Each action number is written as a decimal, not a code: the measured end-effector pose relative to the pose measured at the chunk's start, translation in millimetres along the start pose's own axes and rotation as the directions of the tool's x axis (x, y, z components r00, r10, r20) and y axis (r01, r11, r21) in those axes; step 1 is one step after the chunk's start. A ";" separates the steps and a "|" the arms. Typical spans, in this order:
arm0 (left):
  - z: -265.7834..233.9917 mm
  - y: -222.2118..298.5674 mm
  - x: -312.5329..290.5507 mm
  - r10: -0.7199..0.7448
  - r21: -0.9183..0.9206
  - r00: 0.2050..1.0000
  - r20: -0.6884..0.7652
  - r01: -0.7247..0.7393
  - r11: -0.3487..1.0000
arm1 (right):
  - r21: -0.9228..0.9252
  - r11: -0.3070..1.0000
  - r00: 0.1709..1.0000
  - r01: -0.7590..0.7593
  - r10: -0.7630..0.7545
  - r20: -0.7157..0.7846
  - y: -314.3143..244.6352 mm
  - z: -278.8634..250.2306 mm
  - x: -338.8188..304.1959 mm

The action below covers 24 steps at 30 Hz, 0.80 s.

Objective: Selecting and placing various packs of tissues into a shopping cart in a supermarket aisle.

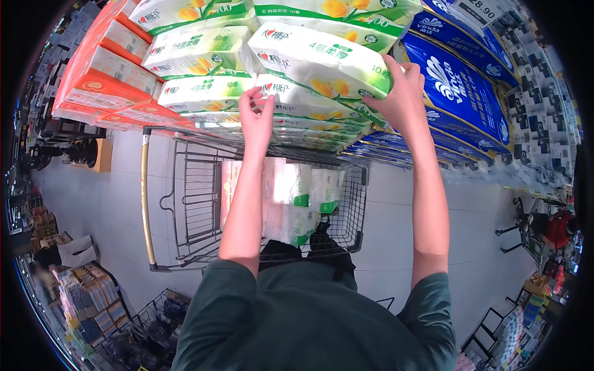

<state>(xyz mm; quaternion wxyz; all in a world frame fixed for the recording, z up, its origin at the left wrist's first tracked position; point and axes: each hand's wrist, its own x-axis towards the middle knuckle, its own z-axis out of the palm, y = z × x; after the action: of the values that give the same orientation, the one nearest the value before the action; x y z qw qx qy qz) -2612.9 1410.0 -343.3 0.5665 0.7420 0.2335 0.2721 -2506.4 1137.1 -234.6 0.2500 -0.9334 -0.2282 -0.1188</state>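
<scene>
My right hand (402, 93) grips the right end of a white and green toilet paper pack (312, 59) with yellow tulips. Its fingers lie over the far corner and its thumb presses the near edge. The pack sits slightly askew on top of a stack of matching packs (303, 102). My left hand (255, 117) is in front of that stack, palm turned inward and fingers apart, holding nothing. Whether its fingertips touch the packs, I cannot tell. Below my arms stands a wire shopping cart (204, 210) holding several toilet paper packs (291, 185).
Orange-red tissue packs (120, 68) are stacked left of the green ones, blue packs (458, 86) to the right. A price sign (479, 9) hangs at top right. The cart's gold-coloured handle (145, 198) is at left. Another person (71, 253) is at lower left beside stacked goods.
</scene>
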 end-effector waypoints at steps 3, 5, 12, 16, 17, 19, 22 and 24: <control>17.4 -35.3 -47.4 -0.292 -0.540 0.891 0.347 0.445 0.715 | 0.059 0.996 0.998 -0.065 0.065 0.010 4.6 -14.2 -31.9; 33.8 -33.4 -70.3 -0.302 -0.509 0.841 0.450 0.519 0.686 | 0.088 0.991 0.995 -0.096 0.095 0.022 22.9 -27.1 -56.9; 14.7 -38.2 -107.6 -0.030 -0.618 0.742 0.670 0.580 0.531 | 0.461 0.812 0.891 -0.358 0.149 0.429 89.6 -79.6 -141.7; -27.1 -21.3 -173.7 -0.143 -0.576 0.736 0.662 0.622 0.531 | 0.478 0.669 0.734 -0.569 0.152 0.662 117.1 -69.5 -202.7; -44.2 -18.9 -191.5 -0.196 -0.543 0.731 0.653 0.633 0.552 | 0.474 0.637 0.681 -0.608 0.112 0.723 118.6 -67.1 -215.1; -80.6 -3.9 -225.2 -0.291 -0.475 0.702 0.650 0.674 0.565 | 0.451 0.601 0.612 -0.660 0.081 0.787 121.7 -52.5 -237.2; -123.6 -11.9 -272.9 -0.376 -0.411 0.746 0.550 0.634 0.656 | 0.438 0.574 0.508 -0.692 -0.044 0.860 111.8 -14.0 -264.7; -121.8 28.9 -289.0 -0.425 -0.382 0.800 0.424 0.583 0.717 | 0.473 0.667 0.467 -0.576 -0.207 0.860 110.1 21.1 -281.4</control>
<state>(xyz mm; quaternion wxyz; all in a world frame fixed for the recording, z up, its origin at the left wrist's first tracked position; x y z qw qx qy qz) -2907.8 1300.4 -330.0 0.8184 0.5108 0.2608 0.0372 -2694.8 960.1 -392.4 0.4543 -0.7015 -0.2331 0.4972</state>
